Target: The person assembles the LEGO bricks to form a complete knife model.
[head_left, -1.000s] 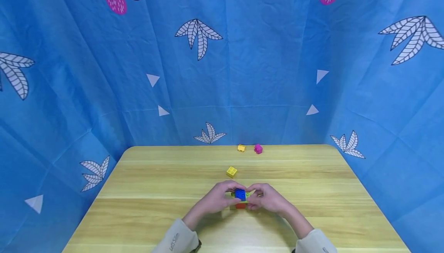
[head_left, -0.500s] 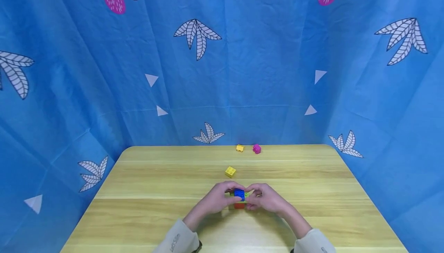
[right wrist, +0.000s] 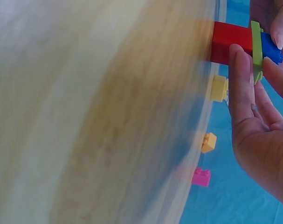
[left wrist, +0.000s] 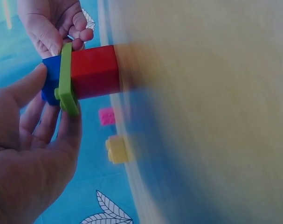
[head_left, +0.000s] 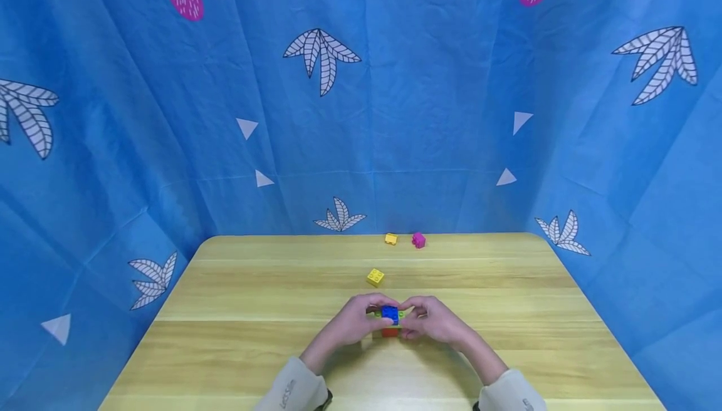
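On the table in front of me stands a small stack of toy building blocks: a red block (left wrist: pixel 95 72) at the bottom, a thin light green plate (left wrist: pixel 65 74) over it and a blue block (head_left: pixel 390 314) on top. My left hand (head_left: pixel 358 320) pinches the blue block between thumb and fingers from the left. From the right, my right hand (head_left: pixel 433 319) holds the stack at the green plate's end. In the right wrist view, one of its fingers lies along the red block (right wrist: pixel 227 43). Some fingertips are hidden behind the stack.
A yellow block (head_left: pixel 375 277) lies just beyond the hands on the wooden table (head_left: pixel 254 348). Farther back, near the table's far edge, are another yellow block (head_left: pixel 391 239) and a magenta block (head_left: pixel 418 240). A blue patterned curtain (head_left: pixel 429 116) surrounds the table.
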The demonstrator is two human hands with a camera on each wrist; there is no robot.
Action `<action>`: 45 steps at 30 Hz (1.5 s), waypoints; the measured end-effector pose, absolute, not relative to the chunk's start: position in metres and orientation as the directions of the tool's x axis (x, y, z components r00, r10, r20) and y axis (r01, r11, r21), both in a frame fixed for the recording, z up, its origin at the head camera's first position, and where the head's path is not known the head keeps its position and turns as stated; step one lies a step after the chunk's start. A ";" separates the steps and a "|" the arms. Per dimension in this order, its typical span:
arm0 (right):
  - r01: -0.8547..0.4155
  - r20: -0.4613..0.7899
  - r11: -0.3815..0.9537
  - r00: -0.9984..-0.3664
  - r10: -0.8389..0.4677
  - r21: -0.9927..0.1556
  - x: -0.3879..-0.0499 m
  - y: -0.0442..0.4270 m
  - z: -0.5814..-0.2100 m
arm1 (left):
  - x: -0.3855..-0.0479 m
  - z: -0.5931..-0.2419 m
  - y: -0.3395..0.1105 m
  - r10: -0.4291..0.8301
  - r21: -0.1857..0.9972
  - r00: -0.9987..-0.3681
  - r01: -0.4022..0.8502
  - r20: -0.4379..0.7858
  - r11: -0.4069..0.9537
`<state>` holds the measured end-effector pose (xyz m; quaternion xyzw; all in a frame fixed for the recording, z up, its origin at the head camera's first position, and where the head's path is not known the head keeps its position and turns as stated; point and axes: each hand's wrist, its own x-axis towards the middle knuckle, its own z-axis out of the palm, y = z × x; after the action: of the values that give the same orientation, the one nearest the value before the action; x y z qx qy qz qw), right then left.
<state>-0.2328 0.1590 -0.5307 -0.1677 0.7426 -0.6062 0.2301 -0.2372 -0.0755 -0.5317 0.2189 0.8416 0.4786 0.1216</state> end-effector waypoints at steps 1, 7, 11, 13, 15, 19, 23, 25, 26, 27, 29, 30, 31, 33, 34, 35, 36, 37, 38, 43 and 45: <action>0.027 -0.138 0.212 -0.838 -0.527 -0.977 -0.233 0.159 -0.531 | -0.237 -0.532 -0.076 0.483 0.862 -0.876 0.249 0.004 0.443; 0.018 -0.126 0.204 -0.838 -0.531 -0.979 -0.234 0.158 -0.532 | -0.238 -0.532 -0.077 0.472 0.881 -0.881 0.220 -0.004 0.418; 0.018 -0.124 0.201 -0.838 -0.531 -0.979 -0.235 0.158 -0.533 | -0.238 -0.533 -0.077 0.471 0.888 -0.882 0.212 -0.006 0.409; 0.020 -0.131 0.209 -0.838 -0.530 -0.978 -0.235 0.158 -0.533 | -0.239 -0.533 -0.077 0.475 0.888 -0.880 0.215 -0.005 0.407; 0.025 -0.138 0.215 -0.837 -0.530 -0.976 -0.235 0.159 -0.532 | -0.239 -0.534 -0.076 0.478 0.886 -0.878 0.218 -0.004 0.408; 0.037 -0.146 0.211 -0.835 -0.530 -0.977 -0.235 0.159 -0.532 | -0.239 -0.535 -0.076 0.476 0.885 -0.879 0.216 -0.008 0.413; 0.040 -0.146 0.207 -0.834 -0.532 -0.978 -0.235 0.158 -0.533 | -0.238 -0.534 -0.076 0.470 0.885 -0.882 0.205 -0.018 0.418; 0.040 -0.146 0.205 -0.834 -0.532 -0.978 -0.235 0.158 -0.533 | -0.238 -0.534 -0.076 0.468 0.886 -0.883 0.199 -0.022 0.418; 0.040 -0.145 0.205 -0.834 -0.533 -0.978 -0.235 0.158 -0.534 | -0.238 -0.534 -0.076 0.467 0.887 -0.884 0.196 -0.025 0.418; 0.038 -0.144 0.204 -0.834 -0.532 -0.978 -0.235 0.158 -0.534 | -0.238 -0.534 -0.076 0.468 0.888 -0.883 0.194 -0.026 0.417; 0.037 -0.142 0.204 -0.835 -0.531 -0.978 -0.235 0.159 -0.535 | -0.239 -0.534 -0.076 0.472 0.888 -0.881 0.198 -0.023 0.414; 0.036 -0.141 0.203 -0.836 -0.531 -0.979 -0.236 0.159 -0.535 | -0.239 -0.533 -0.076 0.475 0.888 -0.880 0.202 -0.020 0.412; 0.033 -0.138 0.202 -0.836 -0.531 -0.979 -0.236 0.159 -0.535 | -0.239 -0.533 -0.076 0.479 0.888 -0.878 0.208 -0.017 0.411; 0.033 -0.138 0.202 -0.836 -0.531 -0.979 -0.235 0.160 -0.535 | -0.240 -0.534 -0.076 0.487 0.887 -0.874 0.215 -0.012 0.408; 0.034 -0.138 0.201 -0.836 -0.532 -0.979 -0.235 0.160 -0.535 | -0.240 -0.533 -0.076 0.489 0.887 -0.872 0.217 -0.011 0.407; 0.035 -0.138 0.198 -0.834 -0.534 -0.980 -0.235 0.160 -0.535 | -0.239 -0.533 -0.076 0.490 0.888 -0.872 0.217 -0.011 0.406; 0.036 -0.137 0.195 -0.833 -0.537 -0.980 -0.235 0.159 -0.535 | -0.239 -0.533 -0.076 0.491 0.888 -0.871 0.216 -0.012 0.405; 0.037 -0.137 0.193 -0.831 -0.539 -0.980 -0.235 0.159 -0.535 | -0.238 -0.533 -0.076 0.492 0.889 -0.870 0.214 -0.014 0.404; 0.038 -0.139 0.193 -0.830 -0.540 -0.980 -0.235 0.159 -0.535 | -0.238 -0.532 -0.076 0.492 0.891 -0.870 0.211 -0.015 0.402; 0.035 -0.144 0.207 -0.831 -0.538 -0.978 -0.235 0.158 -0.533 | -0.239 -0.533 -0.078 0.501 0.893 -0.865 0.215 -0.013 0.395; 0.036 -0.146 0.211 -0.832 -0.535 -0.977 -0.235 0.158 -0.533 | -0.241 -0.534 -0.079 0.507 0.895 -0.862 0.219 -0.010 0.390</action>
<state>-0.2353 0.1581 -0.5331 -0.1682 0.7416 -0.6050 0.2358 -0.2406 -0.0788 -0.5338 0.2208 0.8214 0.5063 0.1421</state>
